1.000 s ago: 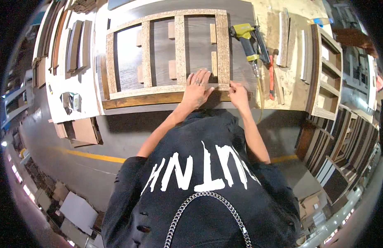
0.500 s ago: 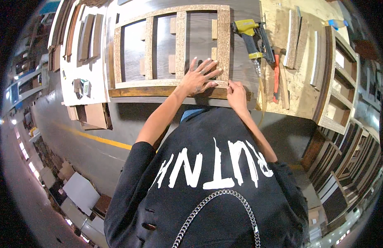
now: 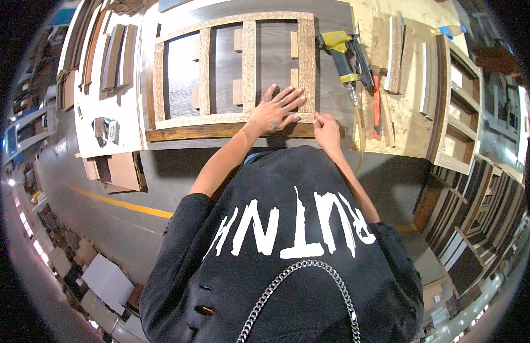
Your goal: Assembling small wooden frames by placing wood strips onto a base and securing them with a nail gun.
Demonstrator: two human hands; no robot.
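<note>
A ladder-like frame of chipboard strips lies on a grey wood-grain panel, with small wooden blocks beside its crosspieces. Along its near side runs a dark brown wooden strip. My left hand rests with fingers spread over the near rail by the right corner. At that same corner, my right hand is closed, thumb and forefinger pinched against the frame's edge. Whatever sits between those fingertips is too small to make out.
Right of the frame lie a yellow-and-black nail gun with a hose and a red-handled tool. Loose strips and another slatted frame are farther right. More strips are stacked at left, near a small box.
The whole view has shifted slightly, so the bench appears a little lower and more to the left. Both hands keep their places at the frame's near right corner.
</note>
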